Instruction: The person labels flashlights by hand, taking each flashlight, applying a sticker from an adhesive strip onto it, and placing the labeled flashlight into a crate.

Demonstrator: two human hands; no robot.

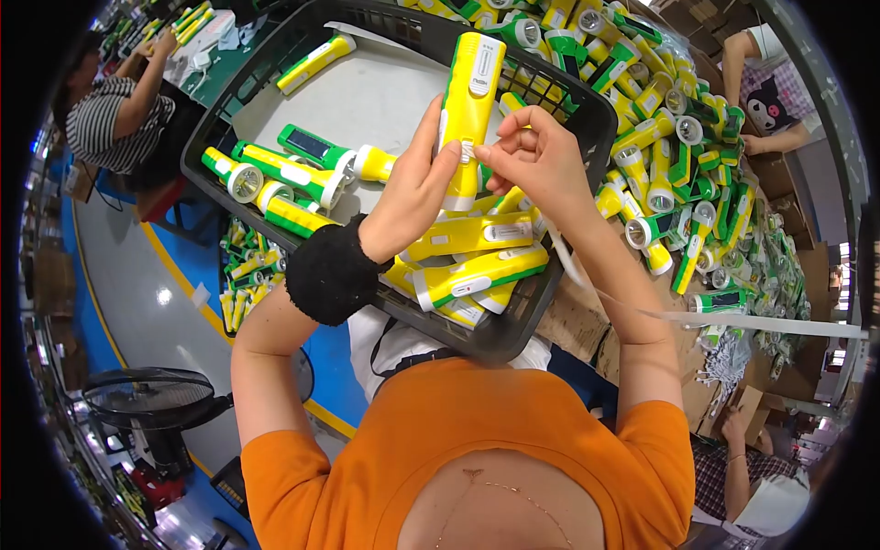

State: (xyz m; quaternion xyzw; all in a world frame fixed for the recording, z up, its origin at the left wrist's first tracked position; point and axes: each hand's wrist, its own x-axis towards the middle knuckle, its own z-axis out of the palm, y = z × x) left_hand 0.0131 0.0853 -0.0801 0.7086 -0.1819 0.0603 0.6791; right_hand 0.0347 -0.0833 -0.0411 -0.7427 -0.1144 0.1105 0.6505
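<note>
My left hand (414, 183) is wrapped round a yellow flashlight (471, 110), which stands nearly upright in the view with a white panel near its upper end and a small white switch lower down. Beside that switch, my right hand (541, 165) has thumb and forefinger pinched together; what they hold, if anything, is too small to make out. Below both hands lies a black plastic basket (587, 115) with several yellow and green flashlights, among them a green-and-yellow flashlight (481, 275) near its front edge and a lone yellow flashlight (316, 64) at the far left.
A large heap of flashlights (660, 156) covers the table to the right. A pale strip (761, 321) stretches from my right forearm to the right side. A black fan (147, 399) stands at lower left. Other people work at left, upper right and lower right.
</note>
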